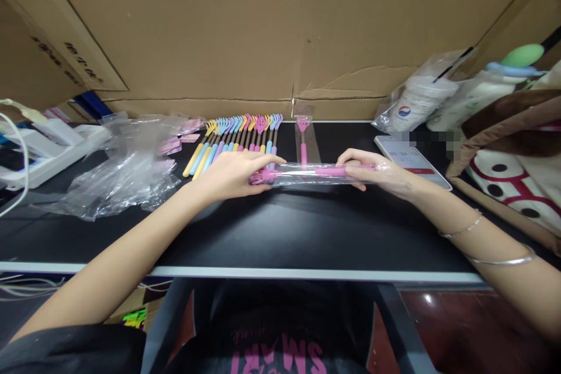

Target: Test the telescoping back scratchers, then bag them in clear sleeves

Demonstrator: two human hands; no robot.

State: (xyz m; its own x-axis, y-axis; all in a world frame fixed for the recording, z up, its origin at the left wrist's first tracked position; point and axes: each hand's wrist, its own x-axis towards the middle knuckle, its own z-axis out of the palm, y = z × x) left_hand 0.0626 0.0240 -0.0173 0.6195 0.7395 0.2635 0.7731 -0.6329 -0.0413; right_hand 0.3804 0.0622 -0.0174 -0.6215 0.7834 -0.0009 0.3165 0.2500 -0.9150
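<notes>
A pink back scratcher (333, 171) in a clear plastic sleeve lies crosswise between my hands, above the black table. My left hand (236, 175) is closed around its claw end. At the handle end, my right hand (366, 168) grips it through the sleeve, whose open-looking end reaches toward the wrist. Behind it, another pink back scratcher (303, 143) rests on the table in its own clear sleeve. To the left of that, a row of several back scratchers (239, 137) in yellow, blue, purple and pink lies with claws pointing away; my left hand covers some handles.
Clear plastic sleeves (127, 158) and small pink cards (179, 139) are heaped at the left, beside a white power strip (56, 152). At the right are a phone (412, 158), a bagged cup (421, 99), a bottle (491, 90) and a bag (517, 169). Cardboard (210, 29) walls the back.
</notes>
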